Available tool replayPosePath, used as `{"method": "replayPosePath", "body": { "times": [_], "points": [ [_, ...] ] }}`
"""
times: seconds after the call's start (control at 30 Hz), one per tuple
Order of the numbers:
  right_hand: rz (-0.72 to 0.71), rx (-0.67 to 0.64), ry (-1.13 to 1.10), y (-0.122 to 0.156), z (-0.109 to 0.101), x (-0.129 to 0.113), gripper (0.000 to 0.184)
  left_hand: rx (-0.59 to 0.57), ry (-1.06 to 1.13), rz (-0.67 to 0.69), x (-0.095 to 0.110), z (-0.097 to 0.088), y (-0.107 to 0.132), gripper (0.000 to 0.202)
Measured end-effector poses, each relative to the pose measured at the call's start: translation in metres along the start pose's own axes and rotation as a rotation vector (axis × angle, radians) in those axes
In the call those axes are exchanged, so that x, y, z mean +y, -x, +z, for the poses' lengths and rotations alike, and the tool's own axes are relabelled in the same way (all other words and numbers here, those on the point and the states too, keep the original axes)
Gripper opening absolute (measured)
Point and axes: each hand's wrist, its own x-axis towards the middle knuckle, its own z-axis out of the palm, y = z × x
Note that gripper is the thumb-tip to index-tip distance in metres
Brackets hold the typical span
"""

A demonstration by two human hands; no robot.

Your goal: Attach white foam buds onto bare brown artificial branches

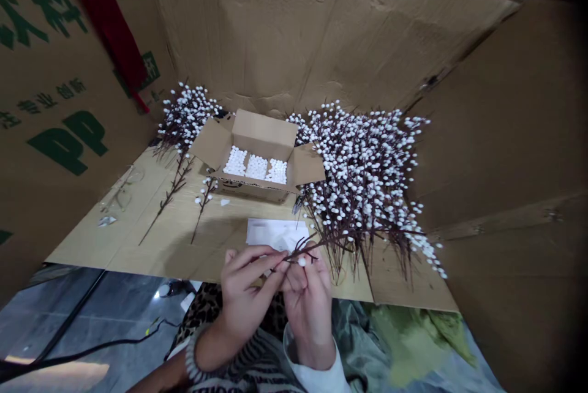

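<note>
Nearest, a coiled bracelet point(193, 356) circles the left wrist and a white sleeve point(319, 378) ends at the right one, with patterned clothing point(243, 368) between the forearms. Off to the right, below the table edge, lies yellow-green cloth point(408, 344). The left hand point(248, 289) pinches the end of a dark twig point(301, 251) between thumb and fingertips. The right hand point(310, 301) is closed with its fingers curled about the same twig, and a single white bead point(302, 262) shows at its fingertips; whether that bead is fixed to the twig cannot be told. The twig is held above the front part of the table point(184, 261), slanting up to the right, where its far end merges visually with the pile there. Just beyond the hands lies a white paper point(271, 232), partly hidden by them. Farther left, a bare stem point(168, 203) and a shorter stem with a few white beads point(205, 194) lie apart on the table. Behind the paper stands an open cardboard box point(250, 191), flaps spread, with white beads in three clusters point(256, 166) inside. A large pile of white-beaded stems point(362, 166) fills the right side, and a smaller bunch point(189, 108) lies behind the box's left flap. Farthest back rise cardboard walls point(257, 32); a red strip point(108, 26) hangs along the green-printed left one.
</note>
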Motion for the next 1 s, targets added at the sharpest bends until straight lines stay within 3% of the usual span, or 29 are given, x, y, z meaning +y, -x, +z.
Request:
{"method": "replayPosePath", "body": {
  "times": [0.57,1.0],
  "points": [
    [-0.1,-0.062,0.085,-0.0013,-0.0028,0.0012,0.035,-0.016,-0.077,0.093,0.003,-0.0056,0.0,0.012],
    [-0.08,0.007,0.052,-0.0007,-0.0016,0.0068,0.04,-0.036,-0.097,0.081,0.0046,-0.0027,0.0004,0.013]
  ]
}}
